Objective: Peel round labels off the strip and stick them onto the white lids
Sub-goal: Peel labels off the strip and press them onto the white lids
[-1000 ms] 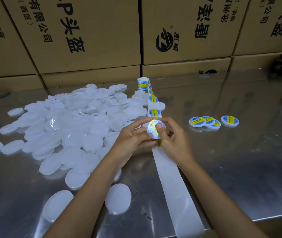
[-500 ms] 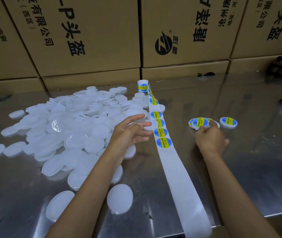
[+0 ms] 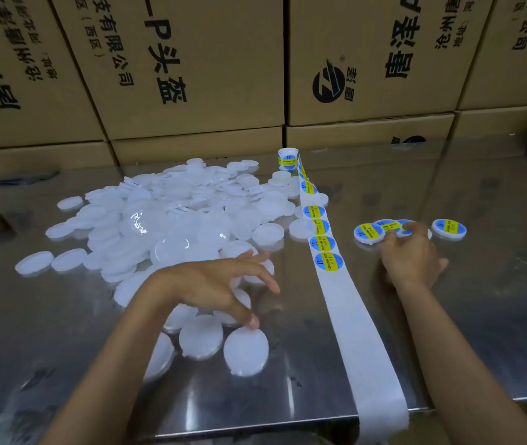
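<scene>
Nearest, at the front edge of the steel bench [image 3: 480,332]: bare white backing of the strip [image 3: 356,316], spilling over the edge, labels already gone from this stretch. Just left of it, a few loose white lids [image 3: 245,351] lying flat, the closest one under the thumb of the left hand [image 3: 210,284]. Fingers [image 3: 255,256] of that hand spread and relaxed, gripping nothing, hovering low over the near lids, probably poised to pick the next blank one.

Further out, on the strip: remaining round labels [image 3: 328,262], blue with a yellow band, in single file up toward the roll [image 3: 288,159], which stands on end at the back so the strip feeds straight toward the person. Strip laid between the two hands, probably so either can reach it.

Right of the strip: right hand [image 3: 411,255], knuckles up, fingertips on the cluster of labelled lids [image 3: 368,232], apparently setting one down or nudging it in with the rest; whether the fingers pinch a lid or merely press on it, cannot tell. One more labelled lid [image 3: 449,228] sitting a little apart to the right. Finished pieces kept on the right, well clear of the blanks, presumably to avoid mixing.

Left and beyond: the big heap of unlabelled lids [image 3: 165,220], most of the job still to do by the look of it.

Farthest: stacked cardboard boxes [image 3: 191,75] walling the back of the bench.
</scene>
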The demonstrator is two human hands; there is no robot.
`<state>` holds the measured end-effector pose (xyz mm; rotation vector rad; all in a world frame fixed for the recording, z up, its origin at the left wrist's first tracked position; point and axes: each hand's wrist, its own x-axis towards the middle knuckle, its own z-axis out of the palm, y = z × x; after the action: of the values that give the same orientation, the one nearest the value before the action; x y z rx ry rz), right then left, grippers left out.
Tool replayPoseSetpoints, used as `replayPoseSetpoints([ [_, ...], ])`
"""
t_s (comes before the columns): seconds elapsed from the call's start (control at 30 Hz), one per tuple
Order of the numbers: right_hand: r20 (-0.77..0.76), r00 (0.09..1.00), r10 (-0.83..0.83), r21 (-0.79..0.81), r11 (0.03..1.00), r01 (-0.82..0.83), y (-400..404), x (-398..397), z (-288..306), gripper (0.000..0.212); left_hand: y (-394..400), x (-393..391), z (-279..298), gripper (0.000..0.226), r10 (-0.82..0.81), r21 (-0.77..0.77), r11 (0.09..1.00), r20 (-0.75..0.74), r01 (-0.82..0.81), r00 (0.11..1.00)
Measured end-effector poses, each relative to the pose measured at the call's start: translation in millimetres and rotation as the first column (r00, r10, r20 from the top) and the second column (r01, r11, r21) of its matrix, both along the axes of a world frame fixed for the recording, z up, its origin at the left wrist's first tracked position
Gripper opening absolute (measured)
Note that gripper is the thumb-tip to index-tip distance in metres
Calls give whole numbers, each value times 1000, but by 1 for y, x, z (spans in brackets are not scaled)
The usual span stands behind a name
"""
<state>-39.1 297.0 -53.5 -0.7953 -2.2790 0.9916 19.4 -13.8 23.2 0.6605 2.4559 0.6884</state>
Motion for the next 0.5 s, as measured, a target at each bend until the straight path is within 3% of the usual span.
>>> replayPoseSetpoints([
  [0.13,5,1000,10,0,1000,-10,0,0,0,33,-4,16,-10,60,-15,-144,990,-13,13,1000],
  [0.23,0,1000,14,-4,1000,-14,-1,1,0,31,-2,16,-14,51,-4,-107,994,-21,2,1000],
  [0.33,-43,998,46,23,999,-45,-4,2,0,26,8,9,-22,35,7,-39,999,-124,-12,992],
  [0.5,-203,884,422,176,904,-391,-26,6,-3,16,33,-7,-31,25,50,-10,998,-240,-54,970],
])
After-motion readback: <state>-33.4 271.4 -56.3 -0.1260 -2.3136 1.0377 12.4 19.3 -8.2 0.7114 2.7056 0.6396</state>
